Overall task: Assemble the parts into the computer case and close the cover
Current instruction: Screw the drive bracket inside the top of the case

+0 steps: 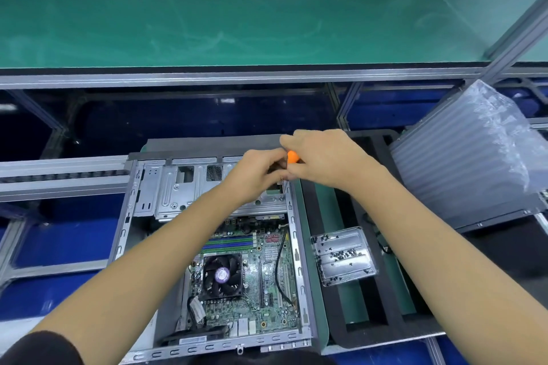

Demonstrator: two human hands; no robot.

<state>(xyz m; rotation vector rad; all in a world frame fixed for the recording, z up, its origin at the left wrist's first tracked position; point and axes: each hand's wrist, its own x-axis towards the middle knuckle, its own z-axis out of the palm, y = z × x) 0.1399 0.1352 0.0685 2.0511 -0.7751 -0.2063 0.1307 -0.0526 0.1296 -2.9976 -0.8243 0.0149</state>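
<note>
Two bare forearms reach over the open computer case (207,246), which lies flat on the bench with its motherboard (252,270) exposed nearest me. That board looks fragile; I'd handle only the stiff metal frame. Beside it sits a tray of screws (344,255). Farther in, the left hand (258,175) curls at the drive cage (166,190), what it holds hidden, while the right hand (323,157) grips an orange-handled screwdriver (293,156).
</note>
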